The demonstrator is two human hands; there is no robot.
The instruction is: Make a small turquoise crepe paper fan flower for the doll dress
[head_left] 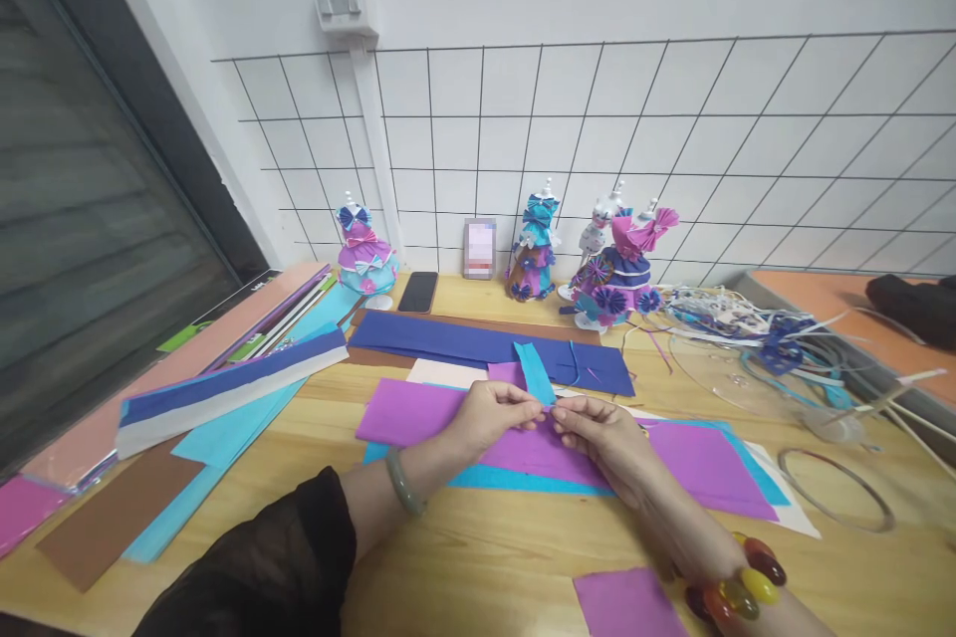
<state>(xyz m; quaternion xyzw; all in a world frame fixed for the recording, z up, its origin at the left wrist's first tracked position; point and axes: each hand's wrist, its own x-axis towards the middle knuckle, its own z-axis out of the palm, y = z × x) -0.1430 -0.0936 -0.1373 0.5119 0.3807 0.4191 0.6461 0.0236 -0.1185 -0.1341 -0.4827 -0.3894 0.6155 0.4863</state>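
My left hand [493, 418] is closed in a pinch, its fingertips at the lower end of a small turquoise crepe paper strip [534, 373]. From the other side my right hand [601, 433] pinches the same end, so the fingertips of both hands nearly meet. The exact fold between them is partly hidden by the fingers. Below the hands lie a purple crepe paper sheet [709, 468] and a turquoise sheet [493, 478] under it. Just beyond is a long dark blue folded sheet [448, 340]. A purple square [627, 605] rests near the front edge.
Small dress forms in paper dresses, one at left [365, 254] and others at right [623, 269], stand along the wall. A phone [418, 292] lies between them. Paper strips [231, 393] cover the left side. Tangled cords [724, 314] and a wire ring [836, 488] sit at right.
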